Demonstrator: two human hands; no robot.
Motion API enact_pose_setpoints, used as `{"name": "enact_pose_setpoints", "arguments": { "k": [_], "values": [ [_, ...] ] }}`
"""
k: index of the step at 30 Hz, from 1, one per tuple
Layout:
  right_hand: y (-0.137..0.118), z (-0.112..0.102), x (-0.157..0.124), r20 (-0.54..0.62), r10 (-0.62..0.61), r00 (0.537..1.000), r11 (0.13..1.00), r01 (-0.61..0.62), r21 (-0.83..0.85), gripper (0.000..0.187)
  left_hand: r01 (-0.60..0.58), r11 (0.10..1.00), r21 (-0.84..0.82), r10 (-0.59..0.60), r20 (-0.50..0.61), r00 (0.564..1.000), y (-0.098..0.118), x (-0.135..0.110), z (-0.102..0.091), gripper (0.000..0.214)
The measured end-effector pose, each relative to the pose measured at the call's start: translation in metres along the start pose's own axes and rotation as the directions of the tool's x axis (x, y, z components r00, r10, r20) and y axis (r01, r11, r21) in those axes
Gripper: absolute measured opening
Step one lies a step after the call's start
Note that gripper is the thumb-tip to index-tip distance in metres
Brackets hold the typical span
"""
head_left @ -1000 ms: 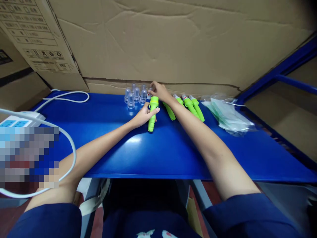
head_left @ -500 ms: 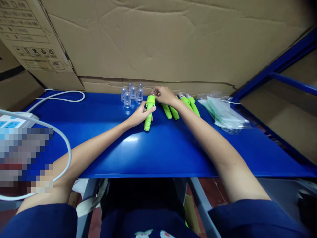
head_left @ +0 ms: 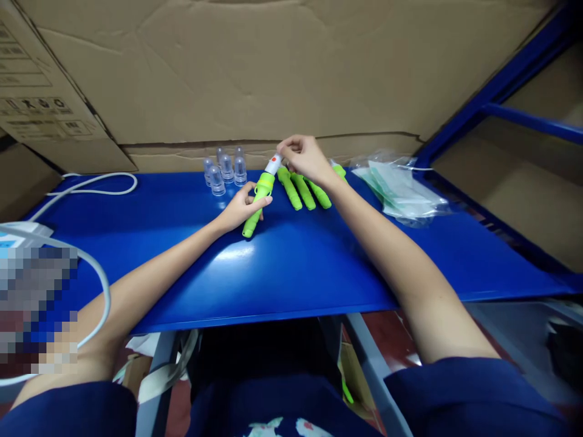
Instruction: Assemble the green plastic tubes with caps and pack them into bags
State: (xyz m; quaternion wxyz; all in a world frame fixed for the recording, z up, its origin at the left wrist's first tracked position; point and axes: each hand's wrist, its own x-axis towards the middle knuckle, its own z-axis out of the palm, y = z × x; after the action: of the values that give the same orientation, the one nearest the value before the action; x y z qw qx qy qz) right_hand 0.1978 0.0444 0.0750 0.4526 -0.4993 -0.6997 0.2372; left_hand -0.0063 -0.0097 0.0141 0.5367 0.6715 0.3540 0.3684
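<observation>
Left hand [head_left: 239, 209] — fingers and thumb clamped round lime-green ribbed handle [head_left: 253, 220], held tilted over blue tabletop [head_left: 282, 261], wider collar end upward; white insert [head_left: 274, 165] with red dot rises from collar; right hand [head_left: 310, 159] above — fingertips together, pinched on insert's top end; clear domed caps [head_left: 217, 182] stand clustered just left of insert; more green handles [head_left: 291, 189] lie side by side under right hand and wrist, partly hidden; clear plastic bag [head_left: 405, 191] with pale green-white contents near, farther right; cardboard [head_left: 255, 79] behind.
</observation>
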Motion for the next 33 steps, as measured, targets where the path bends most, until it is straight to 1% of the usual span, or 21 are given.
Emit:
{"name": "enact_pose_setpoints", "arguments": {
  "k": [4,7,10,12,14,16,19,22,26,29,33],
  "values": [
    [-0.002,0.002,-0.002,0.065,0.025,0.998,0.998,-0.028,0.052,0.011,0.006,1.0,0.002,-0.006,-0.005,1.0,0.001,0.001,0.0,0.054],
    [-0.004,0.001,-0.003,0.079,0.022,0.997,0.997,-0.028,0.074,0.014,-0.007,1.0,0.015,0.007,0.002,1.0,0.0,0.002,0.0,0.052],
    [-0.008,0.001,-0.004,0.088,0.027,0.996,0.998,-0.032,0.062,0.02,-0.001,1.0,0.02,0.001,0.004,1.0,0.0,0.001,0.0,0.05],
    [-0.01,0.001,-0.006,0.117,0.035,0.993,0.999,-0.039,0.032,0.022,0.0,1.0,0.014,0.0,-0.001,1.0,0.0,0.001,0.0,0.05],
    [-0.014,0.002,-0.009,0.187,0.06,0.981,0.998,-0.058,-0.014,0.026,-0.002,1.0,0.02,0.002,-0.003,1.0,0.001,0.0,0.0,0.05],
    [-0.016,0.002,-0.012,0.267,0.093,0.959,0.995,-0.078,-0.066,0.029,0.004,0.999,0.038,-0.004,0.004,1.0,0.001,-0.001,0.001,0.049],
    [-0.018,0.0,-0.014,0.337,0.112,0.935,0.991,-0.08,-0.109,0.028,0.007,0.998,0.058,-0.008,0.017,1.0,0.0,0.0,0.0,0.047],
    [-0.017,-0.004,-0.014,0.399,0.109,0.911,0.993,-0.08,-0.089,0.027,-0.024,0.998,0.051,0.024,0.005,1.0,-0.001,0.001,0.0,0.042],
    [-0.014,-0.005,-0.015,0.458,0.095,0.884,0.995,-0.094,-0.025,0.042,-0.052,0.998,0.022,0.053,-0.016,0.998,-0.002,0.003,-0.001,0.041],
    [-0.011,-0.003,-0.015,0.499,0.077,0.863,0.995,-0.096,0.012,0.049,-0.06,0.998,0.008,0.06,-0.009,0.998,-0.003,0.003,-0.001,0.044],
    [-0.008,-0.001,-0.014,0.512,0.062,0.857,0.996,-0.088,0.026,0.057,-0.072,0.997,-0.006,0.072,0.018,0.997,-0.003,0.004,-0.001,0.042]
  ]
}}
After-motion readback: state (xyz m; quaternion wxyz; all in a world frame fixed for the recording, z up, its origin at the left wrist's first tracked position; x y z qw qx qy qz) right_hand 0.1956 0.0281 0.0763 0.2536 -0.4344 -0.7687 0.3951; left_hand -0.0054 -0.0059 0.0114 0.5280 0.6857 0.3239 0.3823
